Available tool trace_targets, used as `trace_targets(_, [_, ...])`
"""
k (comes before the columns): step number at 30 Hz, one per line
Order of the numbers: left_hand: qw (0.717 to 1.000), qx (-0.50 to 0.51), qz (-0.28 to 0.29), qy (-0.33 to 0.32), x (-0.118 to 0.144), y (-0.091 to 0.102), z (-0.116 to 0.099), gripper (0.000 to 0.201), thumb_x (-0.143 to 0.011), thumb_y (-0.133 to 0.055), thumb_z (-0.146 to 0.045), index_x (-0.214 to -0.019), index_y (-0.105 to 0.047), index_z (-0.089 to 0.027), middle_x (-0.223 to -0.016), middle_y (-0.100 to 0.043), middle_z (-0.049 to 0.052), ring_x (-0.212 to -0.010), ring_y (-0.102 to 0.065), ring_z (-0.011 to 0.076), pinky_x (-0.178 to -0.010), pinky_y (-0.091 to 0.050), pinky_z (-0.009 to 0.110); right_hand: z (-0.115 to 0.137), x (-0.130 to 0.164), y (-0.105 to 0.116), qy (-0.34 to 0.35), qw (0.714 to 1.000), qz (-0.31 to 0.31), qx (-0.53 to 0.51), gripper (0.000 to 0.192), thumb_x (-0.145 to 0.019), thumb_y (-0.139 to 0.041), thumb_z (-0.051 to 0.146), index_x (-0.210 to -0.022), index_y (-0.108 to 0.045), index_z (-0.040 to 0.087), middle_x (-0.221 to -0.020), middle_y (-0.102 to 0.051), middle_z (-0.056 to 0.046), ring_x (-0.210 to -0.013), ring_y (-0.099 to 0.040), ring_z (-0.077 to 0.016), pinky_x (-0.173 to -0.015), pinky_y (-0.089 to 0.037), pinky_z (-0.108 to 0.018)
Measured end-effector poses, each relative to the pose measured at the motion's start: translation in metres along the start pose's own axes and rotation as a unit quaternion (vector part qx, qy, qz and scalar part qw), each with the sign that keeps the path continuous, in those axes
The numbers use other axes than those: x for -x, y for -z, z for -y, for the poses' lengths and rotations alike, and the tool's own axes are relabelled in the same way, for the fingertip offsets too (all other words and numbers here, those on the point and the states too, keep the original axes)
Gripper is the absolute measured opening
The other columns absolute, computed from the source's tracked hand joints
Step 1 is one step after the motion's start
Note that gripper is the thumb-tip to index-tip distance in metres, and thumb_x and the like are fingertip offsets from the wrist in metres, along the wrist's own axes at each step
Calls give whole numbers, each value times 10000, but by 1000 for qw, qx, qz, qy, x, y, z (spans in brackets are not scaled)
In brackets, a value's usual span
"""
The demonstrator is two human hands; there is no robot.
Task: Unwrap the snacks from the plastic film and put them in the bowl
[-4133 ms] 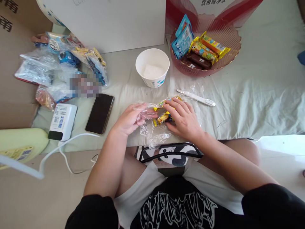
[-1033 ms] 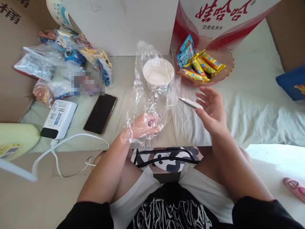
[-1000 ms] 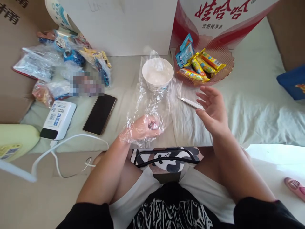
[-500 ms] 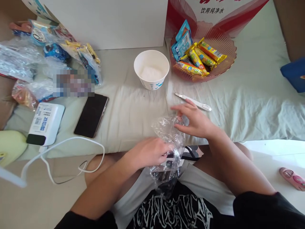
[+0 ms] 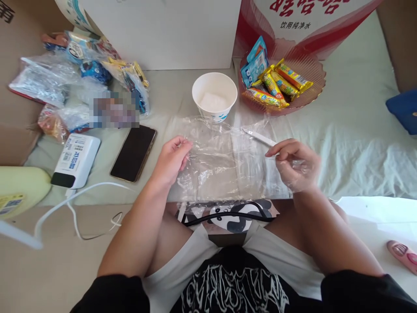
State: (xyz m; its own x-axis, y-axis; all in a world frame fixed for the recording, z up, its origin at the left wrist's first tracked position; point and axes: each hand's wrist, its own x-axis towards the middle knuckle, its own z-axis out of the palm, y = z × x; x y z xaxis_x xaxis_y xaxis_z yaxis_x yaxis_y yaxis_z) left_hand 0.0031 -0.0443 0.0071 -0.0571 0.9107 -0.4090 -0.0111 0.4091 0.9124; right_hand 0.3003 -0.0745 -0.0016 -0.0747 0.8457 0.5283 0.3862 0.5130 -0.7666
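Observation:
A clear plastic bag (image 5: pixel 224 161) is stretched flat over the pale sheet in front of me. My left hand (image 5: pixel 171 158) pinches its left edge. My right hand (image 5: pixel 295 163) grips its right edge, with some film wrapped over the fingers. Nothing shows inside the bag. Just beyond it stands a white paper bowl (image 5: pixel 214 96) holding something white. A pink ribbed dish (image 5: pixel 314 89) with several yellow and blue snack packets sits to the bowl's right.
A white pen-like tool (image 5: pixel 259 137) lies partly under the bag's far right corner. A black phone (image 5: pixel 133 152) and a white power bank (image 5: pixel 75 160) with a cable lie at left, behind them a heap of plastic-wrapped snacks (image 5: pixel 81 82). Cardboard boxes stand behind.
The bag held snacks four seconds ago. My left hand was inside it a second ago, then it was crumpled over my lap. Now both hands have spread it flat on the sheet.

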Motion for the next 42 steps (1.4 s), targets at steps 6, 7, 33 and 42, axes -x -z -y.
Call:
trace_targets(6, [979, -50, -169, -99, -4, 9, 4, 249, -756, -752, -162, -857, -548, -261, -605, -507, -86, -506, -441, 94, -485, -331, 211, -10, 0, 5, -83, 996, 40, 14, 126, -715, -540, 140, -682, -479, 245, -714, -699, 3, -582, -625, -144, -556, -489, -296])
trace_targets(7, [970, -67, -178, -152, 0, 9, 5, 266, -744, -773, -158, -867, -563, -264, -667, -548, -74, -574, -494, 101, -548, -394, 216, -11, -1, 6, -103, 992, 65, 19, 118, -706, -530, 139, -685, -478, 243, -739, -728, -6, -593, -642, -149, -573, -504, -300])
trace_targets(33, [701, -420, 279, -505, 48, -22, 38, 791, -812, -776, -659, -1379, -603, -135, -1407, -674, 207, -1409, -565, 404, -1179, -479, 586, -24, -11, 4, -322, 933, -143, -68, 151, -701, -581, 165, -672, -452, 238, -770, -662, -6, -641, -643, -155, -652, -507, -326])
trace_targets(42, [809, -295, 150, -486, 39, -32, 43, 118, -958, -608, -174, -877, -688, -200, -1041, -803, 83, -1045, -769, 218, -887, -633, 354, -21, -14, 2, -343, 929, -113, -82, 150, -685, -581, 175, -704, -441, 226, -867, -717, -15, -688, -701, -152, -679, -526, -302])
